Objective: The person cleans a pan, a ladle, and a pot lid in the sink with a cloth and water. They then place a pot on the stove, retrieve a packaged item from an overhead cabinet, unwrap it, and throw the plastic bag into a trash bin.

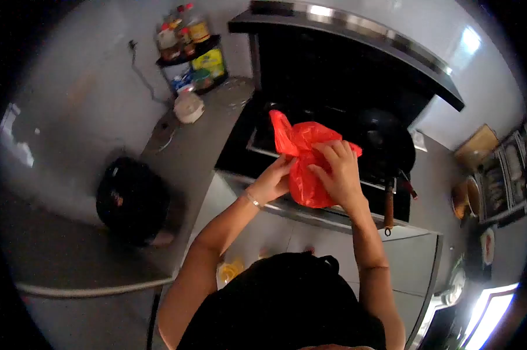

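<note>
A red plastic bag [305, 169], crumpled and partly puffed out, is held up in front of the stove. My left hand [273, 182], with a band on its wrist, grips the bag's left side; its fingertips are partly hidden by the plastic. On the other side my right hand [344, 175] lies over the bag with bent fingers, pinching the plastic between thumb and fingers. Whatever the bag contains, if anything, is not visible.
A black wok [386, 143] with a wooden handle [389, 207] sits on the stove's right side, under the range hood [357, 35]. A black rounded appliance [129, 198] stands on the left counter. Bottles crowd a corner rack [208, 55]. A dish rack [502, 181] is at far right.
</note>
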Motion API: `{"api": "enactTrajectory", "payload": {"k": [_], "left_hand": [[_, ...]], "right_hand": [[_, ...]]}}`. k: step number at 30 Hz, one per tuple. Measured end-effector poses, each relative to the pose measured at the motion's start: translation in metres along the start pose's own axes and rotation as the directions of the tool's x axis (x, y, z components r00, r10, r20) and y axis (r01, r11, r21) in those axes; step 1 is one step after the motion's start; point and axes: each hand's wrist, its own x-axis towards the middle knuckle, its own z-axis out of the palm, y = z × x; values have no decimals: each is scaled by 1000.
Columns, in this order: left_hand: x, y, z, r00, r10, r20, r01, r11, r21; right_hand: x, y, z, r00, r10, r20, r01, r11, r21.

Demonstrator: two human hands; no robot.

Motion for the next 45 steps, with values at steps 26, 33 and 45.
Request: {"api": "enactTrajectory", "payload": {"k": [26, 33, 45], "left_hand": [[-123, -35, 20, 366, 871, -328, -2, 353, 936], [-126, -40, 7, 430, 772, -468, -147, 571, 807], [-112, -44, -10, 557, 723, -409, 46, 465, 884]], "right_hand": [[-44, 58, 68, 938, 83, 337, -346, 312, 885], [-50, 58, 73, 851, 254, 459, -497, 109, 861], [-59, 61, 79, 912, -108, 396, -169, 780, 603]]}}
